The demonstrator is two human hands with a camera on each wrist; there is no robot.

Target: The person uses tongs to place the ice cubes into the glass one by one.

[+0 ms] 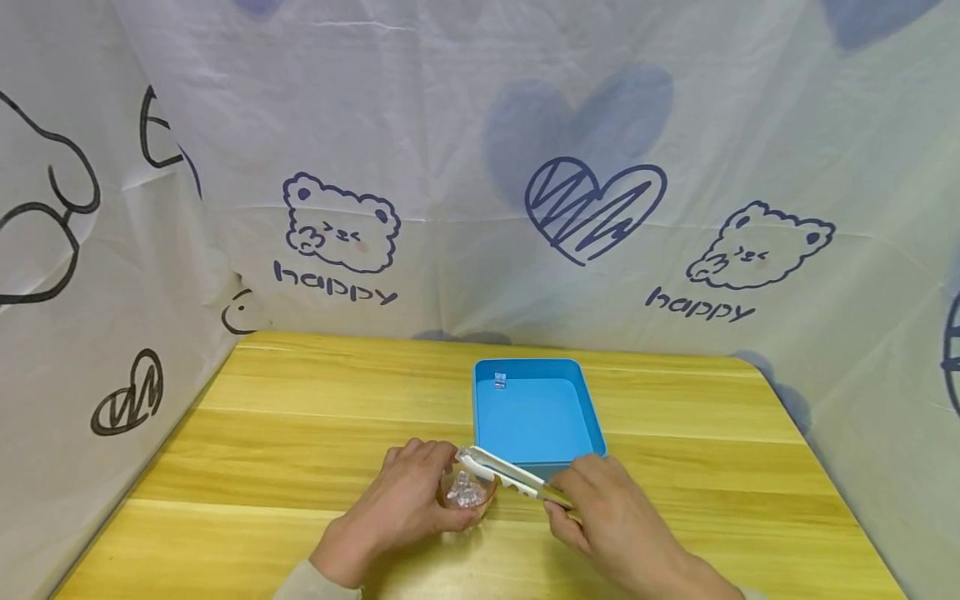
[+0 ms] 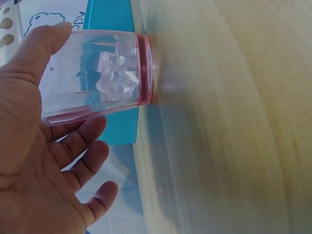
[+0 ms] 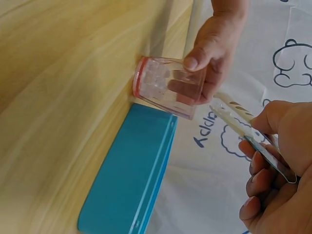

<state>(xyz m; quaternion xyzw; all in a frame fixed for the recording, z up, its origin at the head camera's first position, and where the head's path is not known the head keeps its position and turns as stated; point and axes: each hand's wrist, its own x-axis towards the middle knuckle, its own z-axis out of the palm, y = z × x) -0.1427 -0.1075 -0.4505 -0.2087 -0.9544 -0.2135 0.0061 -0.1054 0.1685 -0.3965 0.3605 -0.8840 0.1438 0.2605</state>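
My left hand (image 1: 405, 492) grips a clear plastic cup (image 3: 165, 103) with a pinkish-red base, thumb on one side and fingers on the other near the rim. The cup stands upright on the table, with several clear ice-like cubes (image 2: 117, 80) in its bottom. In my right hand (image 1: 611, 508) is a pair of tongs (image 1: 517, 477) with white tips and metal arms, held between thumb and fingers. Their tips are over the cup's rim, close to my left fingers. A small clear piece (image 1: 462, 452) shows at the tips; I cannot tell whether they pinch it.
Just behind the cup, a blue rectangular tray (image 1: 536, 421) stands on the wood-grain table (image 1: 315, 400). One small clear cube (image 1: 500, 381) lies in its far left corner. White cloth (image 1: 465, 167) with bear and heart drawings hangs behind the table and along its sides.
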